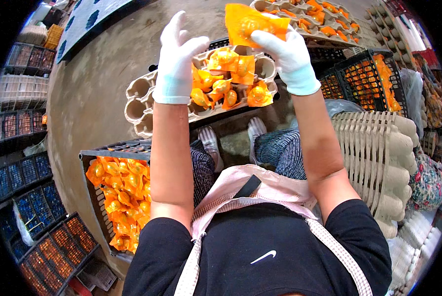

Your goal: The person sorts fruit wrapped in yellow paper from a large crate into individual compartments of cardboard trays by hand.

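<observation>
My right hand (291, 56), in a white glove with a pale blue cuff, grips a round bundle wrapped in orange paper (248, 24), thumb across its front. The paper's corners stick out. Level with it, my left hand (181, 56), gloved alike, is raised with thumb and fingers apart and nothing in them. Beneath both hands lies a grey-beige moulded pulp tray (143, 123) with round cups. Several orange-wrapped bundles (221, 89) sit in its middle and right cups, while those at its left end are bare. What the wrappers contain is hidden.
To my left stands a black plastic crate (90, 197) full of orange-wrapped bundles. A tall stack of pulp trays (369, 158) rises by my right elbow. Ahead right are another filled tray (324, 32) and a black crate (366, 79). Stacked crates (58, 246) line the far left.
</observation>
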Available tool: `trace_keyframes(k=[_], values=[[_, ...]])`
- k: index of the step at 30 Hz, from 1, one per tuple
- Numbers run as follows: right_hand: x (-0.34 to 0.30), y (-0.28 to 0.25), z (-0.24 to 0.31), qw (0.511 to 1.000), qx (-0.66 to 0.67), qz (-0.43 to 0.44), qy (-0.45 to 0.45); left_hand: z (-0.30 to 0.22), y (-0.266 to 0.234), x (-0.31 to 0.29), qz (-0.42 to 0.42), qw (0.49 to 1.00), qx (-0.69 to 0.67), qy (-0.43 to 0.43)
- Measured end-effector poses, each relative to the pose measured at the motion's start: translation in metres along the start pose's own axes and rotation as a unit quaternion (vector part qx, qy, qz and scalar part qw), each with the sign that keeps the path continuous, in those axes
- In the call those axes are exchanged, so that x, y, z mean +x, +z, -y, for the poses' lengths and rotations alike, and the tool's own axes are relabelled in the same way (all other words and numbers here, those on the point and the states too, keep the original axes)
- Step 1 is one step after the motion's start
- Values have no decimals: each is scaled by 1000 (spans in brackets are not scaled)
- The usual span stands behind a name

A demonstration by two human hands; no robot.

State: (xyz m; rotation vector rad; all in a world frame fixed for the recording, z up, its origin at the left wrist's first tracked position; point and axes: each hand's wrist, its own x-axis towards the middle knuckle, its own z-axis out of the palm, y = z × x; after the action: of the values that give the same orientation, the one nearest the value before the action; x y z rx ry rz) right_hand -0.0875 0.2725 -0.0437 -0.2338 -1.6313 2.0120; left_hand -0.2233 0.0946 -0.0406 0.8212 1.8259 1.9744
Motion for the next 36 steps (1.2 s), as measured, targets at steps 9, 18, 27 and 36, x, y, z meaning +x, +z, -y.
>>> trace_keyframes(k=[9, 18, 27, 36], values=[[1, 18, -16, 909, 374, 57, 177, -14, 15, -12, 106, 966, -233, -40], [-29, 75, 4, 981, 180, 8, 71, -23, 31, -33, 55, 981, -184, 11], [-27, 51, 18, 993, -116, -11, 11, -24, 35, -34, -21, 972, -229, -48], [-22, 52, 8, 993, 47, 42, 102, -15, 39, -22, 44, 870, -466, -156]])
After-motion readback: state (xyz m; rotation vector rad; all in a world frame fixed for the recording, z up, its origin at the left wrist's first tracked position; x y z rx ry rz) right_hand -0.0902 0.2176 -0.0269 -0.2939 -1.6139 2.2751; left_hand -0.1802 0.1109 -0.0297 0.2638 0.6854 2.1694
